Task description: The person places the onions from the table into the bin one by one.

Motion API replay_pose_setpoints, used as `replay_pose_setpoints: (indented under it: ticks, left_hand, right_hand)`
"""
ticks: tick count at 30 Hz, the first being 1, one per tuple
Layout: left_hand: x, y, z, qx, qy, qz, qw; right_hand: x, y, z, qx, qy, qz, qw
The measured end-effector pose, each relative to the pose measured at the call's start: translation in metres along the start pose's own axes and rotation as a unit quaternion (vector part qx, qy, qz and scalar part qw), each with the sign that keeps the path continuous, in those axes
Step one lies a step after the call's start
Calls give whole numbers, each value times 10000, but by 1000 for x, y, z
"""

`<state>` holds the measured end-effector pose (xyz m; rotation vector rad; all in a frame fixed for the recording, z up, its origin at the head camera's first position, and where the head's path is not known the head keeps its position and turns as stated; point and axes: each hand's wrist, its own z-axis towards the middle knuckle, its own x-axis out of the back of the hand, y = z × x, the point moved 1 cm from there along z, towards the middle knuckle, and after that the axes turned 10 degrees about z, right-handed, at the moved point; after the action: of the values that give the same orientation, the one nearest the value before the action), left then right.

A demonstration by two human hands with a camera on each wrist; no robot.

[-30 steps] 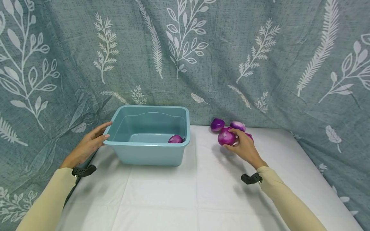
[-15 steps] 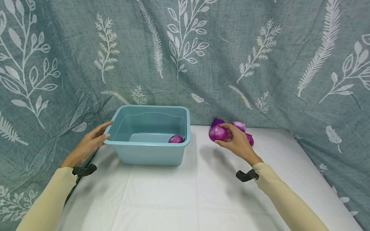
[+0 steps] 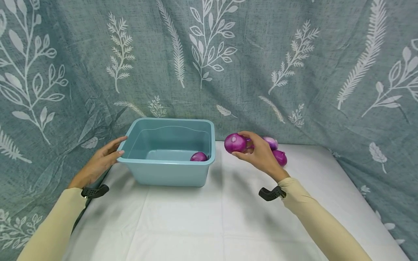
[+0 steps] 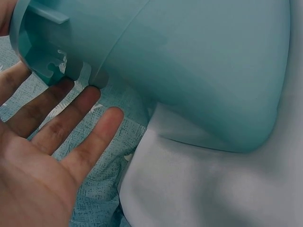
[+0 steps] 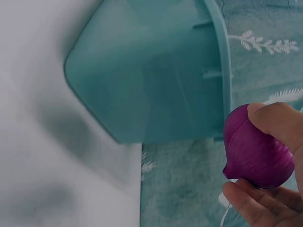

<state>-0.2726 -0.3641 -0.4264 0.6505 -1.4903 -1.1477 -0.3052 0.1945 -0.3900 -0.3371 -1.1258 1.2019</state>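
My right hand (image 3: pixel 261 154) holds a purple onion (image 3: pixel 235 143) between thumb and fingers, raised above the table just right of the light blue tub (image 3: pixel 163 174). In the right wrist view the onion (image 5: pixel 255 149) shows its pointed tip, with the tub's outer wall (image 5: pixel 147 80) beyond it. My left hand (image 3: pixel 98 165) rests at the tub's left rim, fingers mostly straight. The left wrist view shows its fingertips (image 4: pixel 92 94) along the underside of that rim. Inside the tub, near its right end, lies another purple onion (image 3: pixel 198 157).
More onions lie at the back right: a pale purple one (image 3: pixel 271 143) and a darker one (image 3: pixel 279 157), with part of another hidden behind my right hand. The white-covered table (image 3: pixel 183 221) meets a green leaf-patterned curtain (image 3: pixel 248 72) behind the tub.
My right hand has lifted the onion off the back-right group and carried it left, toward the tub's right side. My left hand and the tub have stayed in place.
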Motion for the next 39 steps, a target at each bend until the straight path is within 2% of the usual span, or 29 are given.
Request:
replay_pose_setpoints:
  ticks: [12, 17, 23, 29, 35, 39]
  left_hand:
    - [0, 0, 1, 10, 11, 5, 10000]
    - [0, 0, 0, 36, -20, 72, 10000]
    - [1, -2, -1, 21, -7, 117, 9999]
    - [1, -2, -1, -28, -32, 111, 9999]
    - [0, -1, -1, -71, -40, 39, 10000]
    - [1, -1, 0, -109, -32, -33, 9999]
  right_hand:
    - [-25, -35, 15, -30, -185, 463, 9988]
    - [-39, -43, 18, 204, -364, 724, 9965]
    - [-54, -48, 21, 353, -365, 921, 9945]
    - [-61, -49, 22, 411, -509, 820, 9945]
    - [-62, -44, 19, 542, -715, 634, 9940]
    - [-57, -39, 16, 579, -662, 510, 9948]
